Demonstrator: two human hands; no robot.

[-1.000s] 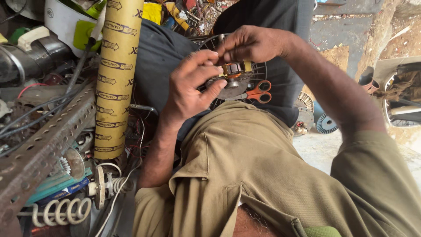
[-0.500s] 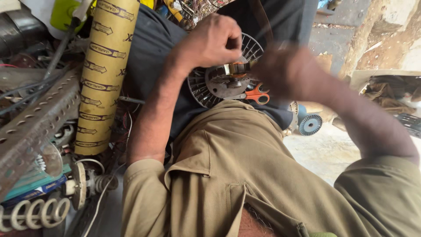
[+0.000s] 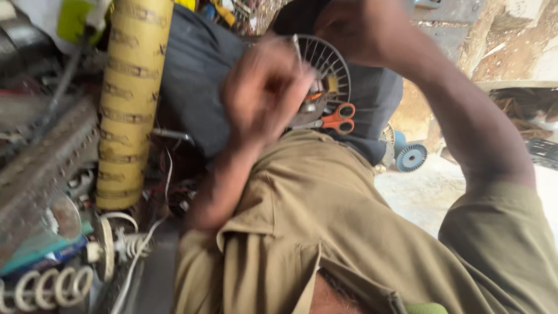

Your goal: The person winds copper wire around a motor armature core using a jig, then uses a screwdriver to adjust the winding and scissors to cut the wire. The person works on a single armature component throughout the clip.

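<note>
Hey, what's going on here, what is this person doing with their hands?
A person in olive clothes has both hands raised over a round finned metal part with orange-handled scissors lying beside it. The left hand is blurred with motion in front of that part; the right hand is above it. What either hand grips cannot be told. A yellow roll stands to the left.

left hand blurred, fingers curled | right hand raised | over finned motor part
</note>
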